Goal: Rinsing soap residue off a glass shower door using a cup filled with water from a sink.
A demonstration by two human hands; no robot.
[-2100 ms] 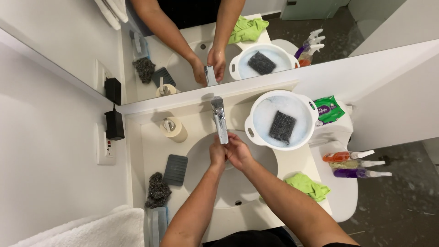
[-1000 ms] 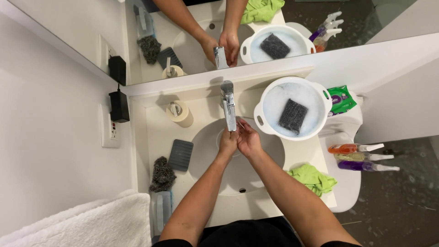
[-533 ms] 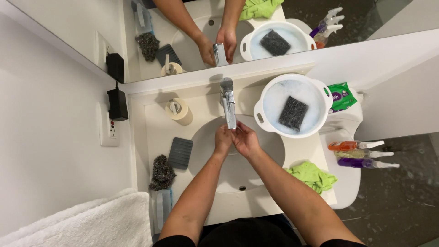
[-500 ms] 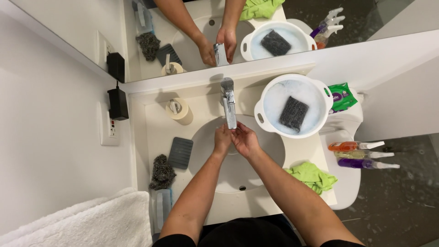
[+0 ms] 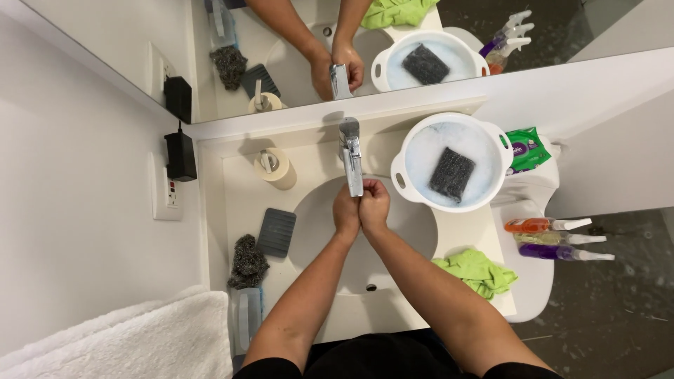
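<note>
Two hands met under the tap [image 5: 352, 165] spout, over the sink [image 5: 414, 231] basin. Left hand [image 5: 345, 213] and right hand [image 5: 374, 205] were pressed side to side, fingers curled inward, knuckles up, holding nothing but each other. Water flow could not be made out.

Judgement on doing it well: keep both hands directly below the spout tip and low in the basin so splash stays inside; rotate palms and backs so every face is covered; keep wrists clear of the chrome body.

Pose: both forearms came in from the bottom edge and converged in a V, elbows wide, wrists roughly straight. Fingertips sat just at the spout end, touching or nearly so, cannot tell which.

Around it, on the table: white tub [image 5: 495, 193] of foamy water with a dark scrub pad [image 5: 451, 174] lying in it, just right of the tap. Soap dispenser [image 5: 275, 168] left of the tap, grey soap dish [image 5: 276, 232] below that, steel wool [image 5: 246, 262] nearer the front edge. Green cloth [image 5: 477, 272] at the right front. Three spray bottles [image 5: 554, 238] lay further right, well apart from the hands. White towel [image 5: 140, 344] at lower left.
</note>
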